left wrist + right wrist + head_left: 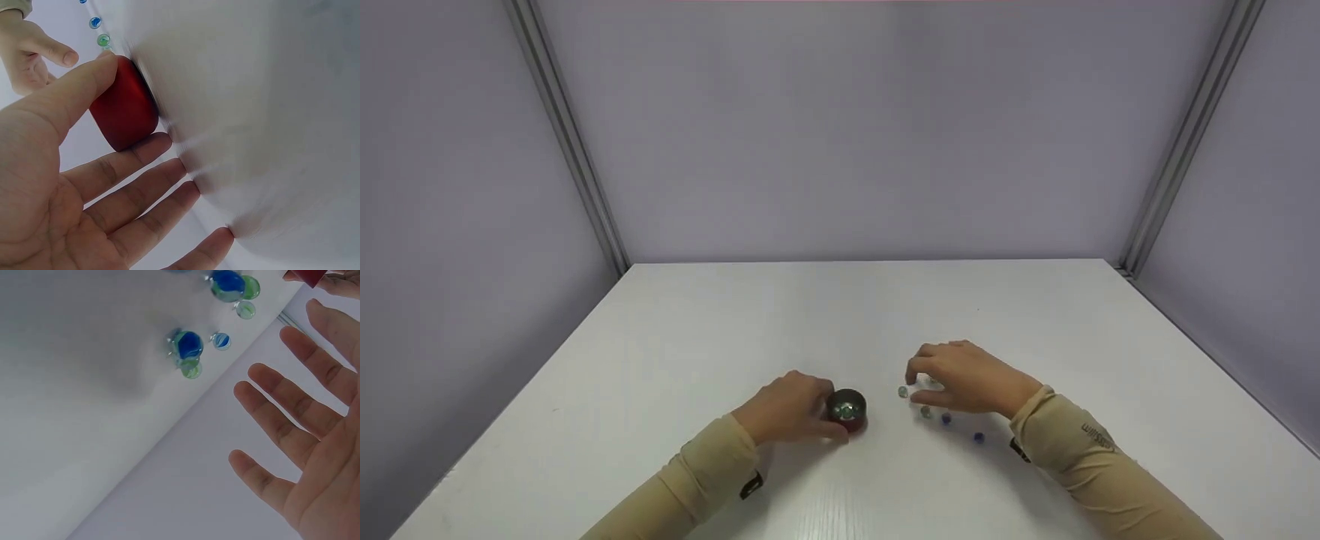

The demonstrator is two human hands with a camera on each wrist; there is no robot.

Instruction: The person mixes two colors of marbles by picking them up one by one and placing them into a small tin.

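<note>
Left hand [789, 409] steadies the small red cup [847, 409] near centre of the table [735, 322], thumb and fingers against its wall. Right hand [967, 377] hovers spread and empty over the marbles [926, 411] just right of it — best pinch one, lift cleanly, cup kept still.

Small print on the right sleeve [1099, 439], too blurred to read
</note>
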